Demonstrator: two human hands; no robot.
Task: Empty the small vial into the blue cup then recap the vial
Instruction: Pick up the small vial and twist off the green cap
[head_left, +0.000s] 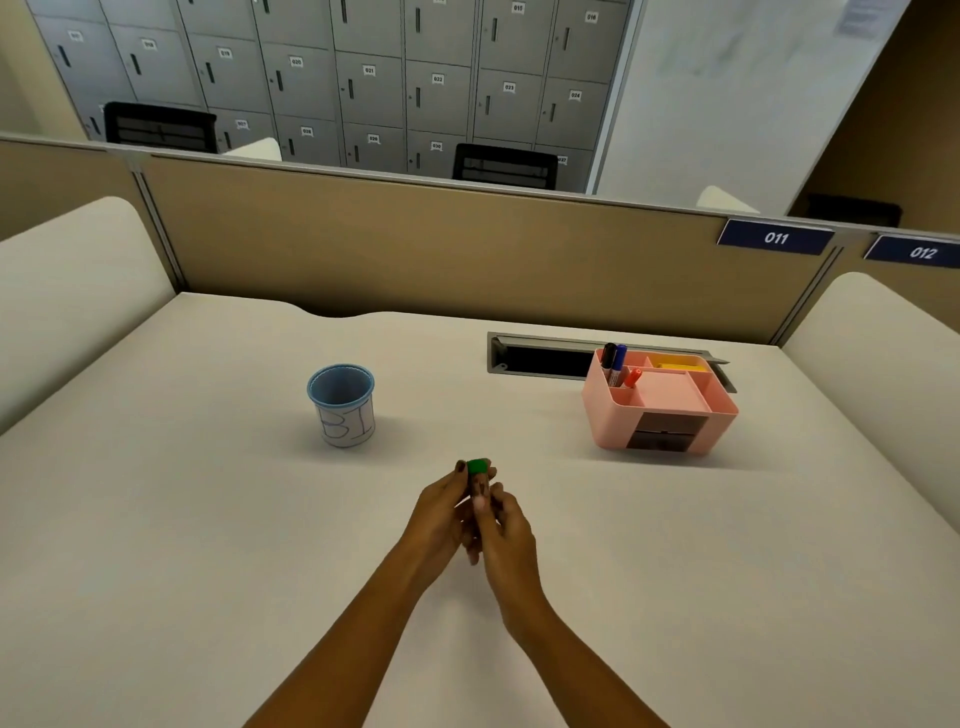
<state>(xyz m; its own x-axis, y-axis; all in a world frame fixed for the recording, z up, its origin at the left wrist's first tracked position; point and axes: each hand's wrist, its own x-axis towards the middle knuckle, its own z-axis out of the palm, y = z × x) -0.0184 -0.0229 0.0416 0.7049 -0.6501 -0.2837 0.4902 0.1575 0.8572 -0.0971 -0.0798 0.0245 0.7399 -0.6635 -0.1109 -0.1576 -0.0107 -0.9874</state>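
The small vial (478, 480) is upright between both hands near the middle of the desk, its green cap (477, 466) on top. My left hand (441, 512) wraps the vial's left side. My right hand (506, 530) closes on it from the right, fingers against the body below the cap. Most of the vial's body is hidden by fingers. The blue cup (341, 404), white-sided with blue writing, stands upright on the desk to the far left of my hands, apart from them; nothing shows inside it.
A pink desk organiser (660, 402) with markers stands at the right back. Behind it lies a grey cable slot (540, 356). A tan partition (415, 244) closes the back of the white desk (208, 519), with cream side panels at left and right.
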